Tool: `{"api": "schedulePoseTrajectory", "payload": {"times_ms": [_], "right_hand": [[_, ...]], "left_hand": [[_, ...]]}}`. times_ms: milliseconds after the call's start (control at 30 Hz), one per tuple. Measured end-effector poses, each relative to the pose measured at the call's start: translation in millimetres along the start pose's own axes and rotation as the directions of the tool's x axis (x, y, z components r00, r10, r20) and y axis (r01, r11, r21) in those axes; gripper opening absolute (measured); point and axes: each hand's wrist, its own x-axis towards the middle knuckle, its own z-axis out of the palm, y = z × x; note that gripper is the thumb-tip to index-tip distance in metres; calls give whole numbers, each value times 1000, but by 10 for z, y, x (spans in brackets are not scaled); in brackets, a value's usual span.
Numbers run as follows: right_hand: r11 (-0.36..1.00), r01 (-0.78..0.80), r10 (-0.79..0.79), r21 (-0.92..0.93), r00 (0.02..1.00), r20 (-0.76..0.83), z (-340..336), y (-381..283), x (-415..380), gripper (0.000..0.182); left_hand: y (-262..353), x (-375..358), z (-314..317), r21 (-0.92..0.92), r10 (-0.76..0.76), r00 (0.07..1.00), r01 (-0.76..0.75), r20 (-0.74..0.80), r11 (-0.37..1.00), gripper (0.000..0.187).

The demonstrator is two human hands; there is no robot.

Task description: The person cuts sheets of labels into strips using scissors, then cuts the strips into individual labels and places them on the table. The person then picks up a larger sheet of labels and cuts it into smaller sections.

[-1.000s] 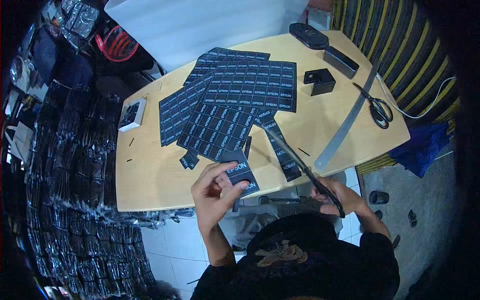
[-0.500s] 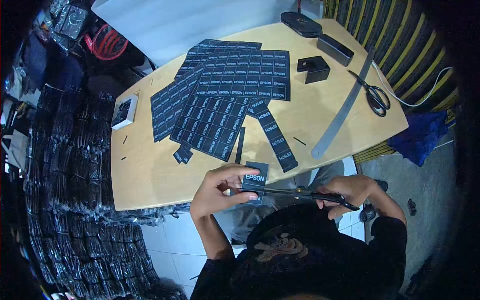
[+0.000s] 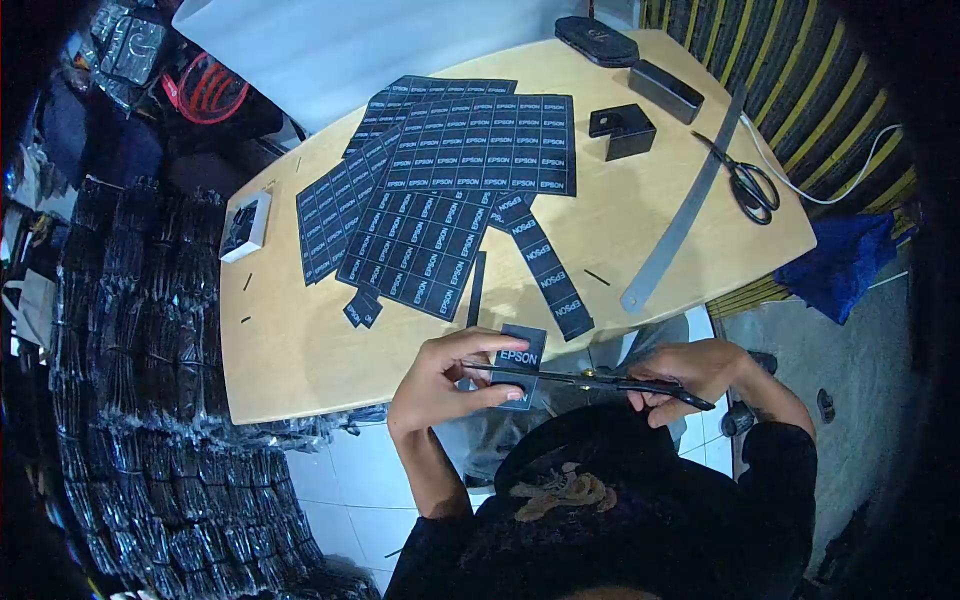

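"EPSON" in rows on dark sheets (image 3: 485,145) across tabletop (image 3: 290,350), down strip (image 3: 548,272) to their right, and on piece (image 3: 522,359) in left hand (image 3: 440,383)

Smooth wood-look tabletop (image 3: 400,358), matt metal ruler (image 3: 683,222).

The left hand (image 3: 445,380) reaches up from a raised, bent forearm, its thumb and index finger stretched to the right and parted in a pinch, the other fingers curled behind. The right hand (image 3: 690,378) is closed in a loop with the fingers curled, its wrist bent and the bare forearm slanting down toward a short dark sleeve.
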Motion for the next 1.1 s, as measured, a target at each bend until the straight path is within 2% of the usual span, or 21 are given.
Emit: {"api": "schedulePoseTrajectory", "payload": {"times_ms": [300,467,567,667,800,867,967,1100], "right_hand": [[998,-7,9,57,999,-35,13,-10,-12,42],[998,65,-65,-8,994,-83,31,77,-9,41],[995,103,-101,19,990,-96,62,177,-6,41],[993,116,-114,12,988,-105,51,150,-12,42],[998,30,-34,-60,997,-73,24,96,-30,30],[999,48,-49,-5,994,-100,35,115,-24,41],[993,102,-109,-56,985,-136,45,158,-2,41],[996,51,-63,-72,982,-180,73,178,-13,43]], "left_hand": [[-58,4,16,-2,60,998,-60,-35,998,44],[-55,3,12,31,85,996,-83,-38,996,48],[-28,7,40,-25,49,997,-51,-61,998,48],[-58,-4,-1,23,24,999,-23,-34,999,48],[-46,3,16,10,85,996,-85,-36,996,49],[-42,1,29,-38,47,998,-49,-42,998,49],[-18,-5,14,-10,56,997,-57,-44,998,50],[-36,-28,-5,-70,13,996,-19,-85,997,49]]}}
